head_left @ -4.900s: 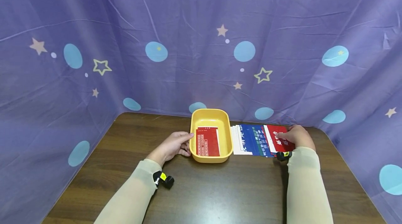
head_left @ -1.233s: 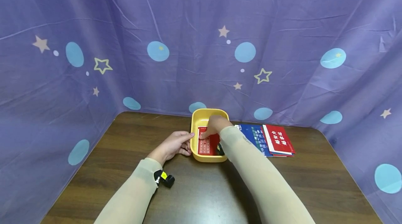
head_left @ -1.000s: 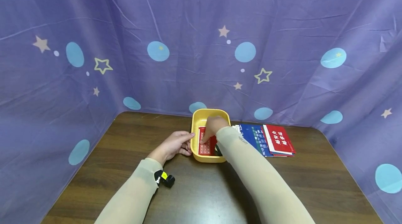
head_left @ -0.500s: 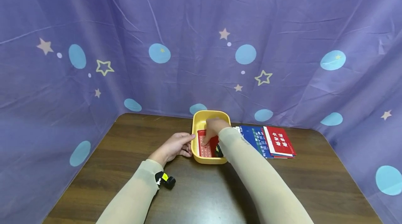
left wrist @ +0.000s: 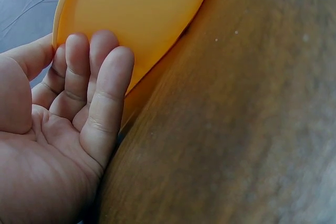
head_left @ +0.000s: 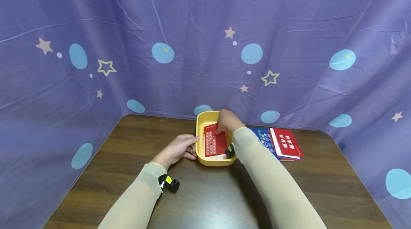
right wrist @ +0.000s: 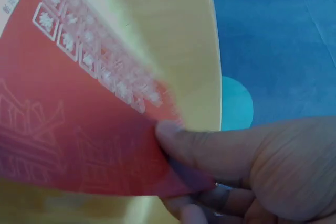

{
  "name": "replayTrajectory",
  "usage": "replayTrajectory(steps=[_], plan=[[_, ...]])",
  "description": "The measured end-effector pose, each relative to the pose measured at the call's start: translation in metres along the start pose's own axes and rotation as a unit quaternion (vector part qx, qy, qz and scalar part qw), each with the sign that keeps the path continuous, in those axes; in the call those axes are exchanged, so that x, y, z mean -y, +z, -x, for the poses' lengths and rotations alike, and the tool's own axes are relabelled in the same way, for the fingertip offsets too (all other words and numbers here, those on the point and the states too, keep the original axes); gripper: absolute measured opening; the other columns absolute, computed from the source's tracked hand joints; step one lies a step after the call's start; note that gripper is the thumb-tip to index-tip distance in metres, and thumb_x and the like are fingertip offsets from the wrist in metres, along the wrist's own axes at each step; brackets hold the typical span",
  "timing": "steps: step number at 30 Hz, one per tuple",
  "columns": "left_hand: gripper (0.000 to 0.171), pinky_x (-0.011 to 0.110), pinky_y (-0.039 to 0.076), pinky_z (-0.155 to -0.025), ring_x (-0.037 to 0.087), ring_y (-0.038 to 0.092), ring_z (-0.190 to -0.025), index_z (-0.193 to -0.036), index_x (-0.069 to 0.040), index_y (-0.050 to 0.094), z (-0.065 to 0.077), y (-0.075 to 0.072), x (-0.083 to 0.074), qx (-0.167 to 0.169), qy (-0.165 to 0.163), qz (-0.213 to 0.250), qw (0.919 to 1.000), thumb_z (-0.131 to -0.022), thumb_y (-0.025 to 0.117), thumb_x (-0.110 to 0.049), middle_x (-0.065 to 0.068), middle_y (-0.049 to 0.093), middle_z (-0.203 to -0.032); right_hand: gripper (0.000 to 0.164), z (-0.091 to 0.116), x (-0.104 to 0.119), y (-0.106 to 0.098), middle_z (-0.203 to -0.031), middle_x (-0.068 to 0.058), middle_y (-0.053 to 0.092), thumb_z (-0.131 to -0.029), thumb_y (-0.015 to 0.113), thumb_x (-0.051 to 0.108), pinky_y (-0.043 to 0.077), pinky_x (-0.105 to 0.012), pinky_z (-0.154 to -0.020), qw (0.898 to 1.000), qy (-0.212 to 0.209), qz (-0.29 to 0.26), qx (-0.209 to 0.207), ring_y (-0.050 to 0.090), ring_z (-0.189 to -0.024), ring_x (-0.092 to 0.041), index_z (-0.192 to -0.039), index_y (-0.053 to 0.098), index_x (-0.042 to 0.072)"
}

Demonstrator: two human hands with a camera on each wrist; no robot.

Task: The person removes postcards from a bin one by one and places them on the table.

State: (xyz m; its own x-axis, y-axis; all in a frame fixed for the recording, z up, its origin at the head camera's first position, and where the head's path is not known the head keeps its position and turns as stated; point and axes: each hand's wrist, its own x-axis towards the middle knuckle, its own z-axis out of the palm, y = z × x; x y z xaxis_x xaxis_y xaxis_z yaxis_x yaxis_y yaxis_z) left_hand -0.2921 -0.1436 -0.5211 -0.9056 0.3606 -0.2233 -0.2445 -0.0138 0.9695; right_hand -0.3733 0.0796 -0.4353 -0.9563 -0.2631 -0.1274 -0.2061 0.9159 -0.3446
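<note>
My left hand pinches the left rim of a yellow plastic box. In the left wrist view the left hand has its thumb at the rim and its fingertips against the outer wall. Over the box's right side, my right hand grips the upper right corner of a red card printed with white characters. The right wrist view has the right hand pinching the card, thumb on top; the card bends. Beneath it a white card shows on the box floor.
Right of the box, overlapping cards lie on the table: blue ones, then red ones with white characters. My right sleeve hides part of them. A purple curtain stands behind the brown wooden table.
My right hand has gone from the cards at the right to the box. Within the last half second it has raised and tilted the red card, baring white beneath. My left hand stays put.
</note>
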Motion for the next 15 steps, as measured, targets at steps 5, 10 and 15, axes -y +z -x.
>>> replayTrajectory(steps=[5,10,15], plan=[[0.034,0.032,0.066,-0.057,0.019,0.069,-0.060,-0.099,0.001,0.064,0.001,-0.003,0.001,-0.002,-0.001,0.002,1.0000,-0.108,0.063,-0.032,0.003,0.066,-0.069,0.032,0.000,0.001,0.001,-0.086,-0.005,0.074,-0.073,0.099,0.018,0.061,-0.040,-0.082,0.999,-0.025,-0.013,-0.035,0.065,-0.083,-0.026,-0.087,0.073,0.007],[0.033,0.031,0.066,-0.058,0.019,0.070,-0.061,-0.104,0.001,0.065,0.001,0.000,-0.001,-0.005,-0.005,0.004,1.0000,-0.108,0.064,-0.032,0.003,0.067,-0.070,0.028,0.004,-0.003,-0.010,-0.094,-0.013,0.069,-0.086,0.089,0.009,0.065,-0.044,-0.078,0.990,-0.029,-0.134,0.017,0.064,-0.080,-0.024,-0.102,0.066,0.005],[0.037,0.032,0.066,-0.058,0.019,0.069,-0.061,-0.101,0.003,0.063,0.001,0.000,-0.001,-0.004,-0.006,0.003,1.0000,-0.108,0.064,-0.033,0.004,0.066,-0.070,0.025,0.011,-0.021,-0.024,-0.100,-0.015,0.069,-0.093,0.081,0.004,0.069,-0.047,-0.075,0.969,-0.019,-0.247,0.020,0.068,-0.079,-0.025,-0.113,0.067,0.007]])
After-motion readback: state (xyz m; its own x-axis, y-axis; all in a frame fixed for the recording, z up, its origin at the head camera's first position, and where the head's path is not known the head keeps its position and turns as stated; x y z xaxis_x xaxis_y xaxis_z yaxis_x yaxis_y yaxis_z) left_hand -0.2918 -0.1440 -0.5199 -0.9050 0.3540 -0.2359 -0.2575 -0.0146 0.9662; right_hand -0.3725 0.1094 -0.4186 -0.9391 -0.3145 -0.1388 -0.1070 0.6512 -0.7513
